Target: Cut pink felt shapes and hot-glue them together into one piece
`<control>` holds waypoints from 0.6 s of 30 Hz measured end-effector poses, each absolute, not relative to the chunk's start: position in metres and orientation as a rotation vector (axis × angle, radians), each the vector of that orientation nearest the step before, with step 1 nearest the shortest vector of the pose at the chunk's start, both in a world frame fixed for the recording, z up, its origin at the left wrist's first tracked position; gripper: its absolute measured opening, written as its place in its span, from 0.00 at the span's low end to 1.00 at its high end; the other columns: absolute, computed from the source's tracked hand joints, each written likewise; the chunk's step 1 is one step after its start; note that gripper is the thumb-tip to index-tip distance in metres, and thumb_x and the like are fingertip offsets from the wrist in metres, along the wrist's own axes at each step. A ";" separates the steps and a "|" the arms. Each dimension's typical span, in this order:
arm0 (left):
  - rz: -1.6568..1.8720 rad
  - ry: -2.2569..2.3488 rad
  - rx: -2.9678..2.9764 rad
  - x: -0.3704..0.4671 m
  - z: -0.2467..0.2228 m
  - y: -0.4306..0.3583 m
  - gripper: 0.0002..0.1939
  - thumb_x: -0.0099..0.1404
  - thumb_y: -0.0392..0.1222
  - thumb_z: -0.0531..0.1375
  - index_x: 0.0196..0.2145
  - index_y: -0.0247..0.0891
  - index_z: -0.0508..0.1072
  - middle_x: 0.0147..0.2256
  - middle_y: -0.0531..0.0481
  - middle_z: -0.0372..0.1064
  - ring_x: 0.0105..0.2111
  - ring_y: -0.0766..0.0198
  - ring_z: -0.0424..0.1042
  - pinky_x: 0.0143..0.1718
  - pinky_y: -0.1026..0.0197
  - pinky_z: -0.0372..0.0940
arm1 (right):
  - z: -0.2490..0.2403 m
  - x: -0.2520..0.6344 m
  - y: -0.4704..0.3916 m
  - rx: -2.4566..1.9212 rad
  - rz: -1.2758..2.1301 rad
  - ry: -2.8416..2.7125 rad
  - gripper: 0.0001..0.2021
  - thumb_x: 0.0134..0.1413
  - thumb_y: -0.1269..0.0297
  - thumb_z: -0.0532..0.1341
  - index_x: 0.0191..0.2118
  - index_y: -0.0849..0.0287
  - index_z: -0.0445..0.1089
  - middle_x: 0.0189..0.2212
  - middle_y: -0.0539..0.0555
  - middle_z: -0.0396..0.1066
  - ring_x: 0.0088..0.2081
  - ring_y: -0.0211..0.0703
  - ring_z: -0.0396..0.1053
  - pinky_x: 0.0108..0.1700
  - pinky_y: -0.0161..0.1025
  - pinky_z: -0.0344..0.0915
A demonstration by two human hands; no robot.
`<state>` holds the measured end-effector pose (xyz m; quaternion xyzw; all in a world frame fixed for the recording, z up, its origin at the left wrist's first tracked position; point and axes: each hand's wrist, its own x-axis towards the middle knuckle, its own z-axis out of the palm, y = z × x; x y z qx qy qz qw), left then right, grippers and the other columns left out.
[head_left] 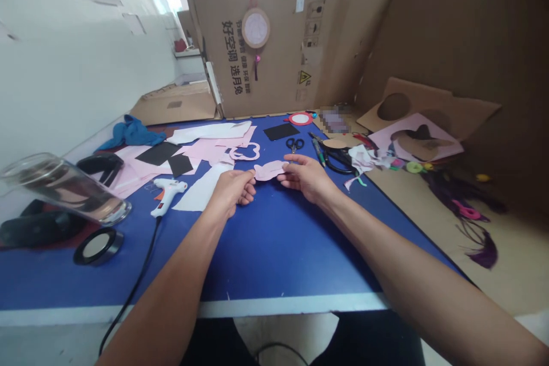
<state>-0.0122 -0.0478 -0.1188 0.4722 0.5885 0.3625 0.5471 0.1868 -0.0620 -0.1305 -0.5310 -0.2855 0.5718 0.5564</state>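
Note:
A small pink cut-out piece [269, 170] with a curvy outline is held just above the blue table, between my two hands. My left hand [234, 190] pinches its left end, with the other fingers curled. On the opposite end, my right hand [303, 176] grips the edge between thumb and fingers. Black-handled scissors [294, 144] lie just beyond my right hand. Behind my left hand are a pink looped outline shape [246, 152] and a white sheet [201, 190].
A white glue gun [168, 194] with a black cord, a glass of liquid [72, 194] and a tape roll [96, 246] stand or lie left. Pens [318, 151] and scraps [364, 159] lie right. Cardboard [278, 40] rises behind the blue table [291, 257].

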 end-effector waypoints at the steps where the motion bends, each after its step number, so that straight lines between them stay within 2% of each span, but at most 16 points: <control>1: 0.790 1.377 1.105 -0.012 -0.118 -0.048 0.19 0.73 0.48 0.66 0.26 0.36 0.75 0.20 0.45 0.73 0.15 0.66 0.68 0.15 0.67 0.60 | -0.130 0.187 -0.062 -1.235 1.341 -0.657 0.15 0.65 0.80 0.64 0.54 0.59 0.69 0.28 0.50 0.80 0.26 0.39 0.79 0.28 0.33 0.77; 4: 0.639 1.278 0.972 -0.010 -0.117 -0.049 0.23 0.77 0.55 0.62 0.32 0.32 0.78 0.28 0.34 0.80 0.20 0.60 0.77 0.21 0.64 0.71 | -0.128 0.186 -0.062 -1.191 1.327 -0.628 0.14 0.66 0.79 0.63 0.53 0.57 0.70 0.29 0.50 0.80 0.27 0.38 0.80 0.29 0.32 0.78; 6: 0.648 1.188 0.839 -0.008 -0.118 -0.049 0.22 0.79 0.55 0.60 0.40 0.30 0.79 0.35 0.29 0.83 0.26 0.55 0.83 0.27 0.61 0.77 | -0.127 0.184 -0.064 -1.177 1.331 -0.626 0.14 0.66 0.78 0.63 0.53 0.57 0.70 0.30 0.50 0.80 0.27 0.38 0.80 0.29 0.32 0.78; 9: 0.758 1.071 0.678 -0.004 -0.121 -0.047 0.18 0.80 0.49 0.59 0.50 0.29 0.79 0.41 0.29 0.84 0.35 0.50 0.87 0.36 0.56 0.81 | -0.125 0.178 -0.068 -1.165 1.345 -0.655 0.15 0.64 0.78 0.64 0.53 0.57 0.70 0.30 0.49 0.79 0.27 0.38 0.80 0.28 0.33 0.78; 12: 0.870 0.985 0.576 -0.001 -0.126 -0.046 0.13 0.79 0.39 0.58 0.54 0.30 0.78 0.46 0.33 0.85 0.41 0.51 0.87 0.46 0.52 0.82 | -0.124 0.170 -0.072 -1.165 1.351 -0.716 0.19 0.63 0.79 0.64 0.57 0.58 0.70 0.29 0.47 0.78 0.27 0.38 0.80 0.27 0.33 0.78; 15: 1.007 0.943 0.526 0.000 -0.129 -0.044 0.17 0.76 0.29 0.57 0.58 0.32 0.77 0.52 0.35 0.83 0.47 0.53 0.86 0.52 0.51 0.81 | -0.126 0.163 -0.075 -1.176 1.346 -0.781 0.26 0.61 0.79 0.65 0.63 0.58 0.68 0.27 0.45 0.75 0.27 0.39 0.79 0.26 0.33 0.76; 18: 1.089 0.919 0.545 0.001 -0.129 -0.042 0.23 0.72 0.26 0.58 0.61 0.33 0.77 0.55 0.35 0.82 0.52 0.50 0.84 0.56 0.51 0.79 | -0.129 0.162 -0.076 -1.193 1.335 -0.841 0.34 0.59 0.77 0.67 0.70 0.58 0.62 0.28 0.46 0.77 0.29 0.41 0.80 0.28 0.33 0.77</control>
